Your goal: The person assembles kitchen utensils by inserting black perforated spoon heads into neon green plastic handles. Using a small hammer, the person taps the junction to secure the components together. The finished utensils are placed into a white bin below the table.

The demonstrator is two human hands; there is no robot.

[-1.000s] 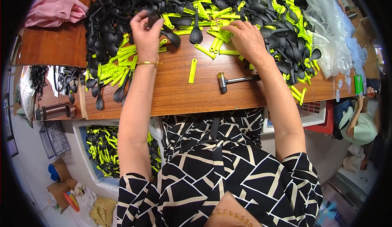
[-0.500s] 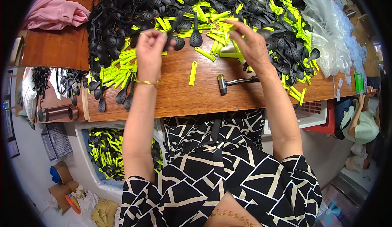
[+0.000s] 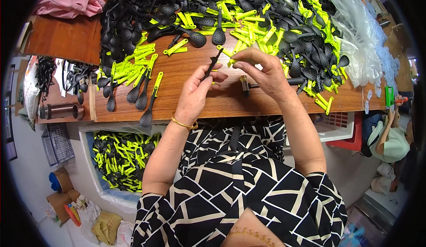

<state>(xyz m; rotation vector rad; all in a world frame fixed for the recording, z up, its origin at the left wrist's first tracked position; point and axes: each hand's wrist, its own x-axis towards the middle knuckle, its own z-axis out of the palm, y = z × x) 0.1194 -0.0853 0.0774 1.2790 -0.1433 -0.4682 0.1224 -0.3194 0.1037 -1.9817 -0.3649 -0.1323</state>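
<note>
My left hand (image 3: pixel 195 91) is closed around a black spoon (image 3: pixel 214 60); its thin notched stem points up and away, and its bowl is hidden by the hand. Just to the right, my right hand (image 3: pixel 266 71) pinches a lime-green handle (image 3: pixel 232 61) between thumb and fingertips, a short way from the stem's tip. Below the right hand a small hammer (image 3: pixel 244 86) lies on the wooden table (image 3: pixel 177 107), partly covered. At the left, a black slotted spoon with a green handle (image 3: pixel 147 114) lies by the table's front edge, beside several more like it.
A large heap of black slotted spoons (image 3: pixel 168 7) fills the back, with loose green handles (image 3: pixel 266 38) among them. Clear plastic sheeting (image 3: pixel 359 47) lies at right. Below the table stands a bin of handled spoons (image 3: pixel 120 158). A pink cloth (image 3: pixel 69 0) lies far left; another person (image 3: pixel 390 140) sits right.
My left hand has come from the heap toward me and to the right, with the black spoon in it. My right hand has come nearer, now pinching a green handle. The hands are closer together.
</note>
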